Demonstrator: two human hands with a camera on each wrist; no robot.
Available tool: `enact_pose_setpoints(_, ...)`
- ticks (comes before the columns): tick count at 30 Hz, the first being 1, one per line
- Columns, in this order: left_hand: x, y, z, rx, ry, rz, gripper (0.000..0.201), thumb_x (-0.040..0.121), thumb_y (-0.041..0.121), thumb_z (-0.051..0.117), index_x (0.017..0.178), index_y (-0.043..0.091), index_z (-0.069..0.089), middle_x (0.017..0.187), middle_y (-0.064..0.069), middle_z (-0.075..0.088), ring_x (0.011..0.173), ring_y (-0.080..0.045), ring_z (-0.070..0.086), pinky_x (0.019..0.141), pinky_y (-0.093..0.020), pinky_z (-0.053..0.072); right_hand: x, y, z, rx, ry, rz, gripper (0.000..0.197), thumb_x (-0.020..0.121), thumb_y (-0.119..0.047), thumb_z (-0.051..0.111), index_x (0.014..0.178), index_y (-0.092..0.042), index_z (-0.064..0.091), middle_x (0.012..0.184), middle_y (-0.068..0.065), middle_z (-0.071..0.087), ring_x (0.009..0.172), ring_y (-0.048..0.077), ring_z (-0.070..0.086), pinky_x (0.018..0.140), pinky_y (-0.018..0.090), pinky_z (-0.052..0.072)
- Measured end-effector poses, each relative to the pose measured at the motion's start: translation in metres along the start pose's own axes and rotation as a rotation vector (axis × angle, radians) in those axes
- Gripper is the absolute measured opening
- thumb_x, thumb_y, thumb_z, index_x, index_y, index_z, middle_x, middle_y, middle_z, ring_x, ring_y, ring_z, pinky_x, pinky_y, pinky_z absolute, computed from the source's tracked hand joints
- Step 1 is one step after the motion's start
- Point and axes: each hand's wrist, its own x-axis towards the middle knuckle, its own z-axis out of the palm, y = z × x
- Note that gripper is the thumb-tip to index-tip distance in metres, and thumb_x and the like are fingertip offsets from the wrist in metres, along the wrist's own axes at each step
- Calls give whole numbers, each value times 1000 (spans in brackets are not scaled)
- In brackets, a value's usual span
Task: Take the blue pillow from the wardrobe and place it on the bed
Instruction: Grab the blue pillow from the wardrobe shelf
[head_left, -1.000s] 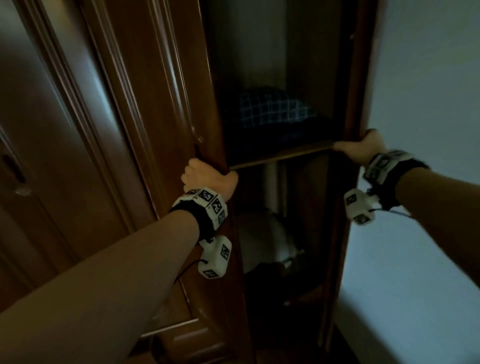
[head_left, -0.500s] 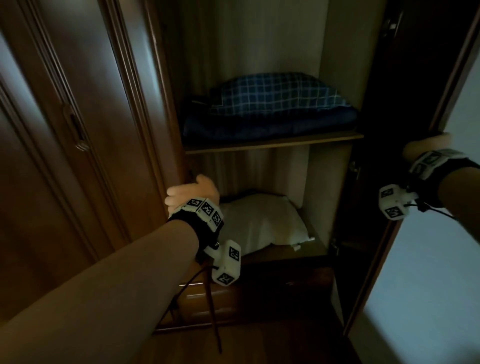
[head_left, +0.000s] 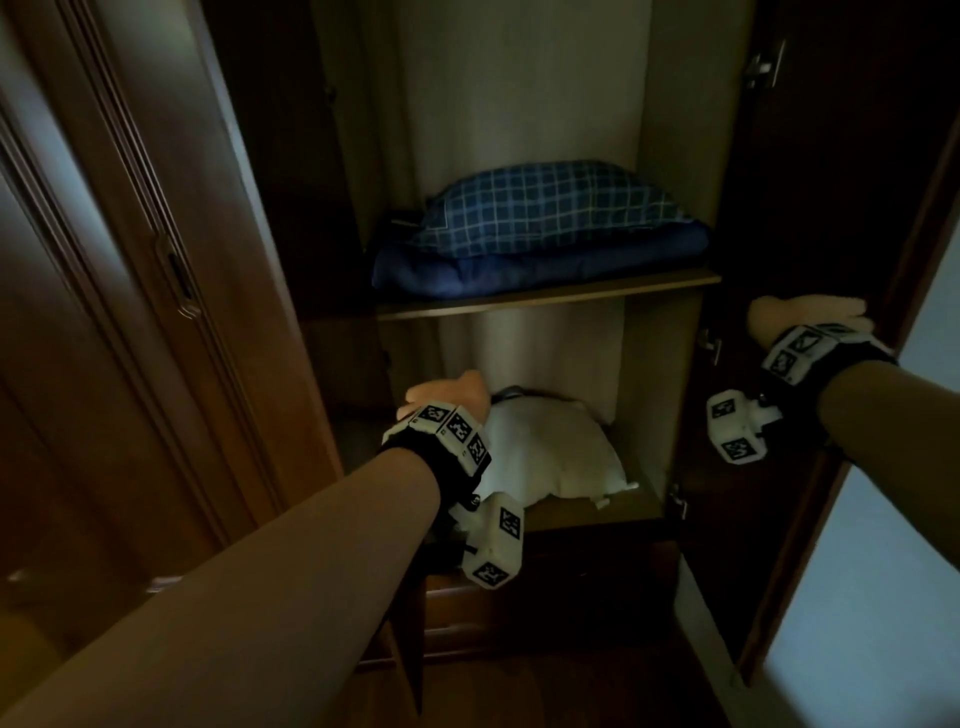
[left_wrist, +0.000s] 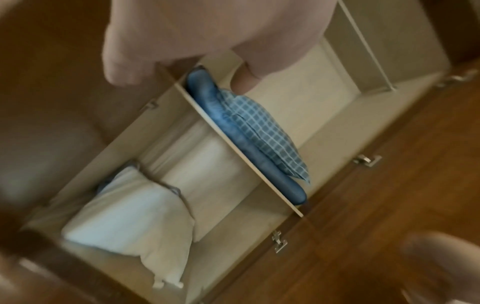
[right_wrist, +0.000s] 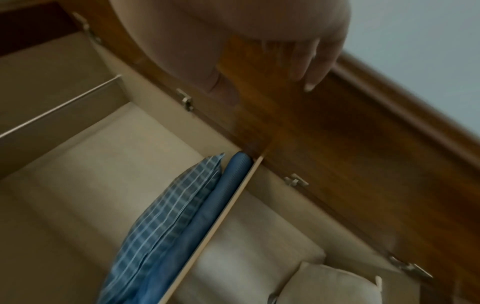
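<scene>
1. Blue pillow (head_left: 545, 208): checked in pale lines, it lies on the upper shelf (head_left: 550, 296) of the wardrobe (head_left: 675, 156), on top of a plain dark-blue folded cover (head_left: 540, 265). Neither hand touches it.
2. White pillow (head_left: 550, 457): it lies in the compartment below the shelf, its corner at the front edge.
3. Left hand (head_left: 447, 397): it is held in front of the lower compartment, well below the blue pillow. Its fingers (left_wrist: 122, 67) hang loosely and hold nothing.
4. Right hand (head_left: 810, 314): it is at the inner face of the right door (head_left: 831, 156), level with the shelf. Its fingers (right_wrist: 311, 61) are fairly straight against the wood; they grip nothing.
5. Left door (head_left: 156, 260): it stands swung open, beside the left forearm.
6. Both wrists carry white marker blocks on black bands.
</scene>
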Motion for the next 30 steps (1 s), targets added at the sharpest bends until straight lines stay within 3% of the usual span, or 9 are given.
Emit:
enact_pose_setpoints(2,-8,9,-3,-24,-13,-1,56,87,43,45,133,11,55,142,-19,49,130,-39,46,111,-47,37,-8,-7,5,7,59,21,72,88,-34,65,143,-4,30,153,19,31,141,37,27,117,51,19)
enact_pose_setpoints(6,-12,41,-4,3,-45,45,63,91,46,48,140,6,43,145,-19,43,129,-37,44,104,-37,35,-20,-15,19,-88,-169,-155,59,88,-17,64,138,2,39,145,25,42,129,41,45,108,54,37)
enact_pose_setpoints(8,-1,55,-3,-12,-43,84,55,91,46,50,129,6,49,119,-16,54,109,-32,51,88,-33,36,-16,-17,32,-147,-262,-272,61,83,-19,62,139,-1,44,140,26,48,121,42,52,100,55,46)
enact_pose_setpoints(10,5,69,0,-22,-48,119,49,94,44,49,125,6,50,100,-11,48,95,-27,46,84,-31,34,-21,-24,39,-206,-308,-377,76,76,-28,65,142,-2,39,139,25,47,120,42,52,98,52,48)
enact_pose_setpoints(13,27,88,11,0,-53,140,72,92,50,49,144,3,37,147,-19,41,130,-36,44,107,-41,36,-23,-39,51,-229,-313,-474,66,78,-29,67,133,0,46,133,25,51,116,40,53,96,48,50)
enact_pose_setpoints(14,37,92,16,-15,-45,147,73,89,51,51,144,4,39,150,-21,39,133,-38,43,109,-44,36,-22,-42,58,-223,-338,-516,63,75,-32,66,127,-2,51,127,24,54,111,39,56,91,47,53)
enact_pose_setpoints(17,72,105,30,-19,-24,202,81,75,60,48,139,11,46,144,-16,47,125,-37,50,105,-45,41,-13,-59,87,-238,-367,-618,54,59,-40,57,104,-9,58,109,21,62,90,35,62,67,39,57)
enact_pose_setpoints(20,120,117,44,-49,1,277,79,63,57,43,129,15,56,132,-16,57,111,-38,59,98,-47,48,-9,-77,119,-242,-371,-714,35,77,-28,63,104,-10,50,112,21,55,91,36,59,58,33,44)
enact_pose_setpoints(30,266,180,72,-20,23,299,71,86,43,60,140,4,36,145,-19,36,127,-36,43,103,-40,41,38,-148,253,-380,-389,-974,63,83,-26,67,136,-5,41,136,20,46,119,34,49,92,41,50)
